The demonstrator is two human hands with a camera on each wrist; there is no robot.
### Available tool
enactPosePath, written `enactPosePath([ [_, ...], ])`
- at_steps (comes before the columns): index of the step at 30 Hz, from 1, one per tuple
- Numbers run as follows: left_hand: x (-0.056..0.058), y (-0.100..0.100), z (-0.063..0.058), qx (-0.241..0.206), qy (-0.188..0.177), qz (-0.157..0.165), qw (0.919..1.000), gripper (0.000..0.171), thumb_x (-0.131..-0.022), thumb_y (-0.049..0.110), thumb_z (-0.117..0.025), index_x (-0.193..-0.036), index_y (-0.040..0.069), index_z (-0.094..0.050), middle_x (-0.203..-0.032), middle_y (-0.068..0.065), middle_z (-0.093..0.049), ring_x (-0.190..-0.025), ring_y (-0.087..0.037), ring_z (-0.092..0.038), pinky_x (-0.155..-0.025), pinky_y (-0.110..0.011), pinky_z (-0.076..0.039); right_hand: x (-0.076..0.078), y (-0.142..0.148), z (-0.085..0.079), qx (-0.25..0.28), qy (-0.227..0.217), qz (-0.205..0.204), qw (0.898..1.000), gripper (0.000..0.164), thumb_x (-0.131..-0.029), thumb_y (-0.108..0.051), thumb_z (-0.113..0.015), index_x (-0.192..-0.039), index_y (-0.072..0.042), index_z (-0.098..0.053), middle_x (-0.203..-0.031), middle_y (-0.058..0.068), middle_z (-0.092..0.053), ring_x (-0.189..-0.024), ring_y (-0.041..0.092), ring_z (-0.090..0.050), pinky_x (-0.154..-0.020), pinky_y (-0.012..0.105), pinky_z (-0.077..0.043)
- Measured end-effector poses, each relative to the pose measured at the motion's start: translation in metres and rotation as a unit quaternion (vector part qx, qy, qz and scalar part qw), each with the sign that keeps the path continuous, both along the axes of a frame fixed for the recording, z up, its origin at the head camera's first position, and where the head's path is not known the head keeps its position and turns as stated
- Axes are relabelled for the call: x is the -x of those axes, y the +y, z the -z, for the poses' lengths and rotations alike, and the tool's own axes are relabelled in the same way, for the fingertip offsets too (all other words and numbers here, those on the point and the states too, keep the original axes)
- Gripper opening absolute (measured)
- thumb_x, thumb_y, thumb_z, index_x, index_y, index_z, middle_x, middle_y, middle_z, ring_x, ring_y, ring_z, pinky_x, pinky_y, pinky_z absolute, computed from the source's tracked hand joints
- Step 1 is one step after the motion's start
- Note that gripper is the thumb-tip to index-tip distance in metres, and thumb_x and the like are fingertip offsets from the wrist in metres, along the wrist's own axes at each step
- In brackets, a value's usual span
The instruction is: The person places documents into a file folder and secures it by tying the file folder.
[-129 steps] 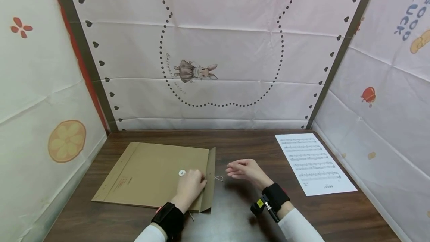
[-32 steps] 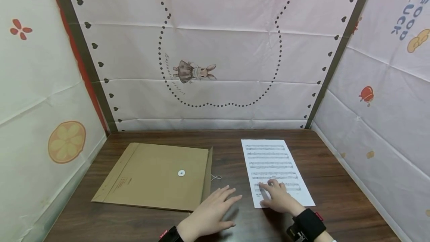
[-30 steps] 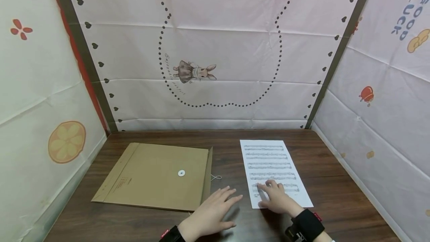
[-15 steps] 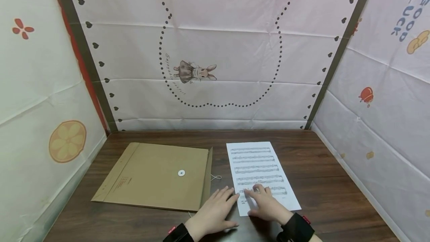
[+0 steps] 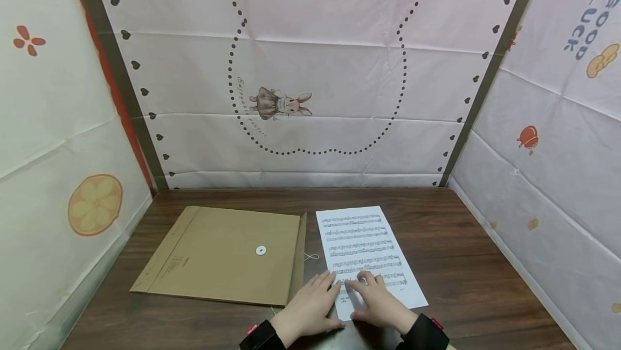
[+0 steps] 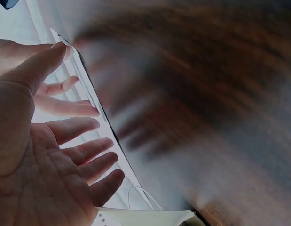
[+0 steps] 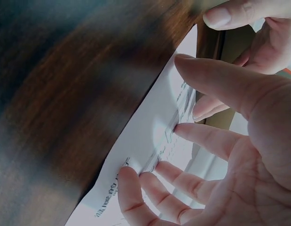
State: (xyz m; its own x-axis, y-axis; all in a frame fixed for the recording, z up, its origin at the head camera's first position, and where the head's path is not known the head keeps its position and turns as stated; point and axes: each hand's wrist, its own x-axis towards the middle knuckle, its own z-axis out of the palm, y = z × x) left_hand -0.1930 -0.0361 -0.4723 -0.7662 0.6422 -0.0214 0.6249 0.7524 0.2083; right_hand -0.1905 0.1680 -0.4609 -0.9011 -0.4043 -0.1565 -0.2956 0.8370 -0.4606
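Note:
A white sheet of printed music (image 5: 359, 239) lies flat on the table, slightly turned. My right hand (image 5: 380, 302) has its spread fingertips on the sheet's near part, as the right wrist view confirms with fingers (image 7: 206, 139) on the paper. At the sheet's lower left edge is my left hand (image 5: 308, 307), fingers extended and holding nothing; whether its fingertips touch the paper I cannot tell. Left of the hands lies a brown kraft document envelope (image 5: 218, 255) with a white button (image 5: 261, 250). Its flap (image 5: 299, 258) is unfolded along the right side, and a thin string loop (image 5: 311, 256) sticks out.
The dark wood table (image 5: 466, 263) carries these things. White printed cloth (image 5: 320, 80) stands behind it, with more cloth at both sides. Black bands circle both wrists.
My right hand has slid the music sheet leftward and a little nearer, from the table's right side to beside the envelope. My left hand has left the envelope's flap and opened out.

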Motion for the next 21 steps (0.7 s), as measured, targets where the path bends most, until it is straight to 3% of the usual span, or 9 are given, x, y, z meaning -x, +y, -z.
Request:
enactPosePath([
  [9,-0.001,0.003,0.002,0.021,0.023,0.003,0.9995,0.076,-0.088,0.057,-0.073,-0.144,0.007,-0.058,-0.155,-0.016,-0.053,-0.143,-0.029,-0.053,-0.117,-0.037,-0.047,-0.001,0.002,0.003,0.008,0.02,0.02,1.0,0.068,-0.075,-0.021,-0.089,-0.135,-0.006,-0.062,-0.136,0.023,-0.057,-0.114,0.038,-0.055,-0.087,0.055,-0.053],
  [15,-0.001,0.004,0.003,0.019,0.029,0.002,0.9994,0.076,-0.087,0.056,-0.074,-0.143,0.006,-0.059,-0.154,-0.016,-0.053,-0.142,-0.029,-0.055,-0.115,-0.036,-0.048,0.006,0.011,0.0,0.016,0.017,0.087,0.996,0.078,-0.073,-0.02,-0.09,-0.139,0.003,-0.056,-0.136,0.029,-0.057,-0.118,0.047,-0.056,-0.096,0.061,-0.051],
  [21,-0.001,0.001,0.003,0.017,0.029,0.005,0.9994,0.074,-0.086,0.054,-0.077,-0.141,0.007,-0.061,-0.152,-0.016,-0.056,-0.14,-0.028,-0.057,-0.114,-0.036,-0.049,0.021,0.034,-0.006,0.002,-0.008,0.143,0.99,0.093,-0.076,-0.023,-0.089,-0.148,0.012,-0.042,-0.151,0.038,-0.042,-0.14,0.057,-0.041,-0.112,0.066,-0.04],
])
